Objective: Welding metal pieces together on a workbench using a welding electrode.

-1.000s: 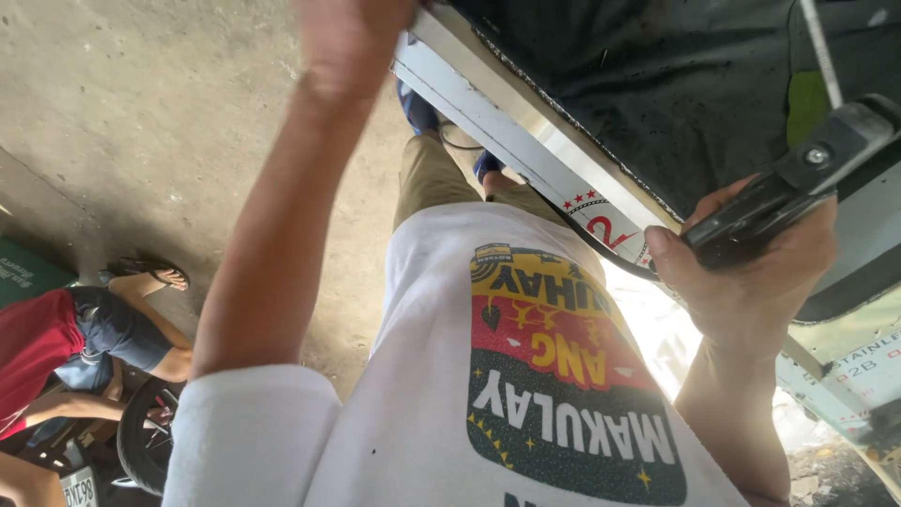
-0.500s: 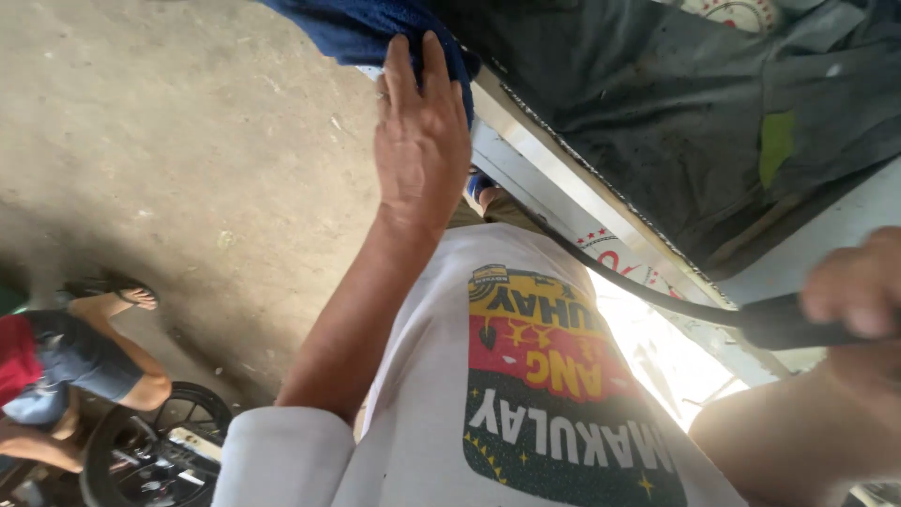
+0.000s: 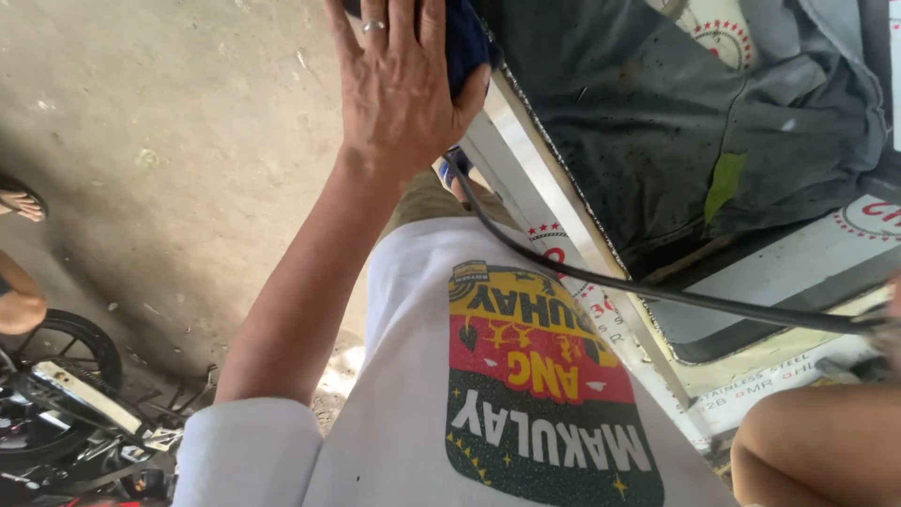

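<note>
- Now bigger in view than before, the left hand (image 3: 399, 89) lies flat, fingers spread, pressing the blue cloth (image 3: 466, 42) at the top middle.
- Keep the palm flat and rub along the metal edge (image 3: 526, 160).
- Right hand, far right, mostly hidden; cannot tell its grip near the black cable (image 3: 657, 291).

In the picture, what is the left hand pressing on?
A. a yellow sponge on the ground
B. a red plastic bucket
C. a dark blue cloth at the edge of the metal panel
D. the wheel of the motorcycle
C: the left hand, with a ring on one finger, lies flat over a dark blue cloth beside the shiny metal edge of the panel; no sponge or bucket is seen.
</note>
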